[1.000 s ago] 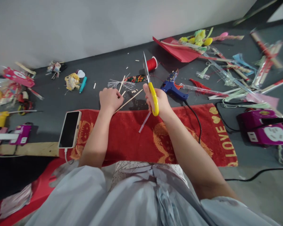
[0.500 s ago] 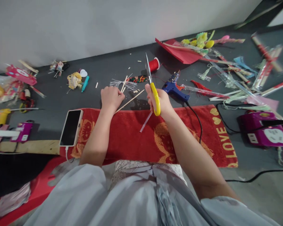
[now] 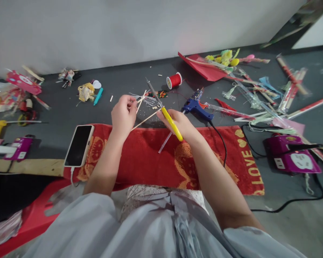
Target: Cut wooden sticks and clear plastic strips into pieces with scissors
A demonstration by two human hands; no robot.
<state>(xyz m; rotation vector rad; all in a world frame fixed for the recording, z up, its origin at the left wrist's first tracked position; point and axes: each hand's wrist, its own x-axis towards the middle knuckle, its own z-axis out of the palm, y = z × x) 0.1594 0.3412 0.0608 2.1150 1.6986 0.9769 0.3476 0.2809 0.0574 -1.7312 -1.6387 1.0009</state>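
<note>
Yellow-handled metal scissors [image 3: 171, 124] are clamped in the right hand [image 3: 185, 124], blades angled away from the body, probably for safety. Left hand's [image 3: 123, 114] pinched tight on some thin pale wooden sticks [image 3: 141, 101], I'd guess to steady them, just past that red patterned terry towel [image 3: 142, 157], likely padding.

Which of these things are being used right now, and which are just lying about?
Seemingly in use:
thin sticks, at the left hand
yellow scissors, in the right hand

Seemingly just lying about:
phone
spool of red thread
blue glue gun
purple socket box
</note>
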